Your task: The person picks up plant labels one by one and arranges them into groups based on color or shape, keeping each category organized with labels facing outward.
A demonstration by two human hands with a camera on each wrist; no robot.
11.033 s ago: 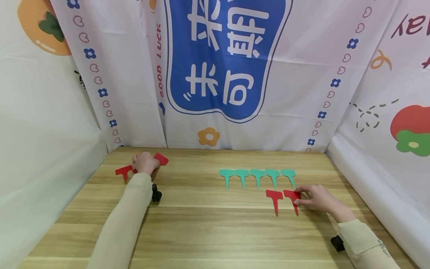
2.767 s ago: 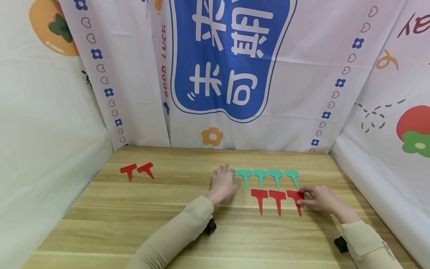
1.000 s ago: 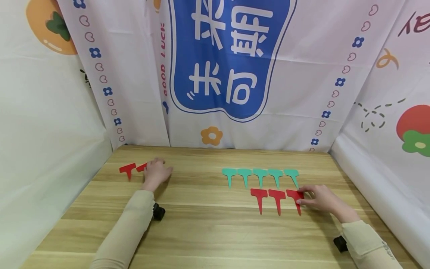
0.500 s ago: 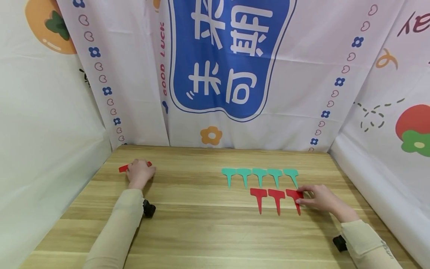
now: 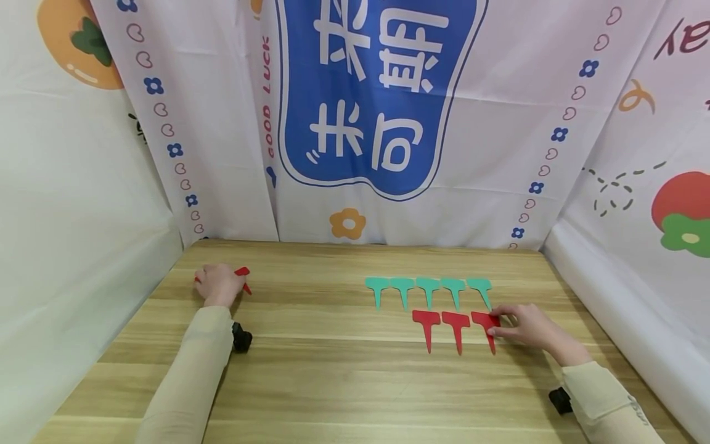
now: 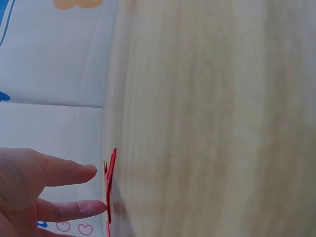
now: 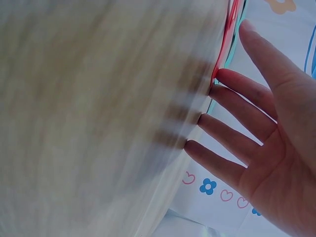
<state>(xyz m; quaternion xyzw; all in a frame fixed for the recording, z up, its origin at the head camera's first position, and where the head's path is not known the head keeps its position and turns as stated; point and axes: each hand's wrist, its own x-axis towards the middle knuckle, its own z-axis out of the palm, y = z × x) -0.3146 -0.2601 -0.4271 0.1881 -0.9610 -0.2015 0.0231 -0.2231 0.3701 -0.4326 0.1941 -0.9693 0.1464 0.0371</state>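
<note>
Flat T-shaped plastic tags lie on a wooden table (image 5: 344,370). Several green tags (image 5: 428,286) form a row at centre right. Below them runs a row of three red tags (image 5: 456,320). My right hand (image 5: 521,324) lies flat beside that row, its straight fingertips (image 7: 219,75) touching the rightmost red tag (image 5: 485,321). At the far left my left hand (image 5: 218,285) rests over a red tag that is mostly hidden. Another red tag (image 5: 243,273) shows just right of it. In the left wrist view the straight fingers (image 6: 74,170) reach a red tag's edge (image 6: 109,182).
Printed white cloth walls (image 5: 377,123) enclose the table at the back and both sides. Bare wood lies between the two hands and along the near edge. A black wrist camera (image 5: 241,339) sits under my left sleeve, and another (image 5: 559,399) sits under my right sleeve.
My left hand went from the tag rows back to the far left, then slid left over the two red tags there. The row gained a third red tag. My right hand stayed.
</note>
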